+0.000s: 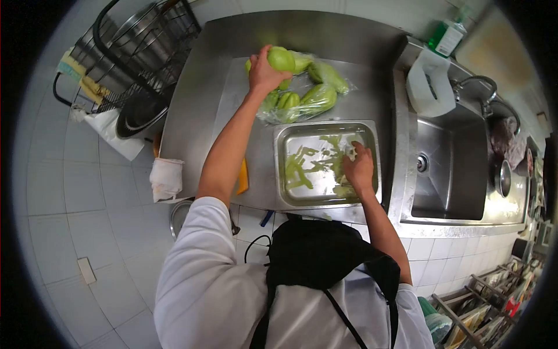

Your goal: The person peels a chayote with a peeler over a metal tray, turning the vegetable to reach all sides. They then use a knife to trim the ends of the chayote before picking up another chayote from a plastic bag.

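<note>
My left hand (265, 77) is closed round a smooth pale-green chayote (281, 59), above the open end of a clear plastic bag (268, 116). Several more green chayotes (318, 99) lie in and around that bag on the steel counter. Over the right side of a shallow steel tray (280, 203) is my right hand (360, 167). Its fingers are bent round something small and pale that I cannot make out. Green peel strips (297, 168) lie scattered in the tray, some near that hand.
A steel sink (450, 168) is to the right, with a white plastic container (429, 84) and a green bottle (449, 36) behind it. A yellow-orange handled item (242, 177) rests left of the tray. A wire rack with metal pots (145, 35) stands at the left.
</note>
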`<state>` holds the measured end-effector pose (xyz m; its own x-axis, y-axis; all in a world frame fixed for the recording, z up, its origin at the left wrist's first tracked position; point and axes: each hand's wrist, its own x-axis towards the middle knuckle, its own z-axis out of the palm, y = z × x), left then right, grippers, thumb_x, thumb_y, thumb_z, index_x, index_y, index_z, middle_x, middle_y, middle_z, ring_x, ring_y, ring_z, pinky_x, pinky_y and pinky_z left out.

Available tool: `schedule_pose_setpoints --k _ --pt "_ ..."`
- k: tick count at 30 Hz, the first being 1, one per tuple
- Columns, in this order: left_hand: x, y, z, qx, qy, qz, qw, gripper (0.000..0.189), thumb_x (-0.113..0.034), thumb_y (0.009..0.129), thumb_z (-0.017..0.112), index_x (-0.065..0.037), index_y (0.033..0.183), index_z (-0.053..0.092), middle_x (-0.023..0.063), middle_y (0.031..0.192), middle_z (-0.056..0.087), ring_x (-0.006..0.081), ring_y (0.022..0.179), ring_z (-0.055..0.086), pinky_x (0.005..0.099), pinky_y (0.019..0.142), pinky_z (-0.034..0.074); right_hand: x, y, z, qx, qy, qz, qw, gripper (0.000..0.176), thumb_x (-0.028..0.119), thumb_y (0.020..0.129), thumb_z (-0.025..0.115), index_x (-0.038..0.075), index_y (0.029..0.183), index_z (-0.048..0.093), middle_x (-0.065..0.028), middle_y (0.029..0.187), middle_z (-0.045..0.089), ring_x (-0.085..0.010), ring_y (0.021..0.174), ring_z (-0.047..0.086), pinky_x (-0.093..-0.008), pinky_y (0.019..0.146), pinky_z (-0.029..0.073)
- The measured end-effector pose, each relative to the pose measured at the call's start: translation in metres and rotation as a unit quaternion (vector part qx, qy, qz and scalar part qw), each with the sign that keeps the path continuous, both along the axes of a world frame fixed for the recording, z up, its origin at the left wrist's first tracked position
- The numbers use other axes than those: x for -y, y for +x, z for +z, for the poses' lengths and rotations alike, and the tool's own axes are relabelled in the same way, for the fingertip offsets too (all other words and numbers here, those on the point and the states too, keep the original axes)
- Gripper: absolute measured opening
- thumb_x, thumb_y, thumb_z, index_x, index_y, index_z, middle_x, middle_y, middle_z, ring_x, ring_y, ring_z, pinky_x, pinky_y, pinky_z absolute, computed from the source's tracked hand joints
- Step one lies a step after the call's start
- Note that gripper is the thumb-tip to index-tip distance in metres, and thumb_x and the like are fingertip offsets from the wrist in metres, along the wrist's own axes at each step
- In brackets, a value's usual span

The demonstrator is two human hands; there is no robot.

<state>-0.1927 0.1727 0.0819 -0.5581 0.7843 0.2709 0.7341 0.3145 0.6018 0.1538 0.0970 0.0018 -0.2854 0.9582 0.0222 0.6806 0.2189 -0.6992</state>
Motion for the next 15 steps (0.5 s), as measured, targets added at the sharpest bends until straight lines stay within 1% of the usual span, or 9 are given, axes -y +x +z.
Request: schedule_pose_setpoints --k 1,2,4,5,8,9,13,14,15 --pt "0.014 -0.002 0.017 0.012 0.028 0.035 0.999 0.1 -0.023 0.052 0.092 -0.013 0.138 0.043 0.0142 0.121 0.052 0.0309 0.116 0.056 0.0419 0.099 0.048 0.001 -0.004 0.004 0.003 -0.006 0.001 1.0 0.048 0.01 0.077 0.07 0.004 0.124 0.059 -0.0235 0.111 0.061 -0.0407 0.104 0.058 -0.0476 0.092 0.046" --pt "0.031 -0.007 0.021 0.115 0.093 0.029 0.989 0.096 -0.023 0.056 0.091 -0.011 0.137 0.043 0.0138 0.121 0.055 0.0303 0.114 0.058 0.041 0.097 0.049 0.004 -0.01 0.008 0.007 -0.012 0.005 1.0 0.046 0.01 0.078 0.069 0.004 0.123 0.06 -0.0228 0.111 0.061 -0.0393 0.103 0.059 -0.0471 0.09 0.047" --pt "0.059 -0.025 0.03 0.306 0.231 0.016 0.923 0.088 -0.023 0.063 0.091 -0.007 0.135 0.045 0.0129 0.119 0.059 0.0292 0.109 0.061 0.0393 0.093 0.051 0.013 -0.027 0.027 -0.005 -0.028 0.02 0.999 0.042 0.01 0.079 0.069 0.004 0.12 0.061 -0.0214 0.108 0.063 -0.0373 0.099 0.061 -0.0464 0.088 0.048" --pt "0.074 -0.037 0.024 0.349 0.258 0.041 0.9 0.069 -0.019 0.071 0.087 -0.005 0.128 0.05 0.0103 0.115 0.063 0.0252 0.103 0.064 0.0375 0.088 0.053 0.02 -0.035 0.033 -0.008 -0.038 0.028 0.999 0.04 0.01 0.079 0.069 0.004 0.118 0.062 -0.0208 0.106 0.063 -0.0363 0.098 0.062 -0.046 0.087 0.049" --pt "0.141 -0.033 0.041 0.521 0.285 0.065 0.802 0.053 -0.017 0.078 0.081 -0.007 0.122 0.054 0.01 0.115 0.063 0.0238 0.103 0.065 0.04 0.085 0.054 0.043 -0.06 0.033 -0.034 -0.041 0.104 0.993 0.035 0.01 0.081 0.067 0.003 0.114 0.064 -0.0193 0.098 0.066 -0.0351 0.089 0.065 -0.0443 0.082 0.051" --pt "0.163 -0.033 0.037 0.537 0.28 0.069 0.793 0.049 -0.018 0.08 0.079 -0.008 0.121 0.054 0.0096 0.114 0.064 0.0236 0.104 0.065 0.0408 0.085 0.054 0.052 -0.068 0.037 -0.04 -0.034 0.125 0.991 0.026 0.009 0.081 0.066 0.001 0.106 0.068 -0.0207 0.09 0.069 -0.036 0.083 0.067 -0.0436 0.079 0.053" --pt "0.242 -0.013 0.018 0.572 0.287 0.1 0.762 0.041 -0.026 0.088 0.071 -0.009 0.122 0.056 0.0087 0.116 0.064 0.0247 0.107 0.064 0.0441 0.086 0.054 0.087 -0.1 0.034 -0.053 -0.064 0.225 0.971 0.016 0.007 0.081 0.066 -0.002 0.094 0.07 -0.0243 0.083 0.069 -0.0389 0.079 0.069 -0.0437 0.074 0.055" --pt "0.258 -0.004 0.015 0.571 0.294 0.109 0.758 0.042 -0.03 0.089 0.07 -0.009 0.123 0.056 0.0087 0.117 0.064 0.0255 0.108 0.064 0.0449 0.086 0.054 0.098 -0.111 0.036 -0.071 -0.102 0.253 0.959 0.018 0.007 0.082 0.065 -0.001 0.097 0.07 -0.0246 0.084 0.069 -0.04 0.081 0.069 -0.044 0.075 0.054" --pt "0.274 0.003 0.011 0.607 0.299 0.112 0.728 0.043 -0.034 0.091 0.067 -0.009 0.124 0.056 0.0092 0.118 0.064 0.0265 0.108 0.064 0.0454 0.088 0.053 0.111 -0.124 0.042 -0.066 -0.123 0.264 0.954 0.021 0.01 0.083 0.066 -0.001 0.1 0.069 -0.0259 0.083 0.068 -0.04 0.081 0.069 -0.0445 0.075 0.054"
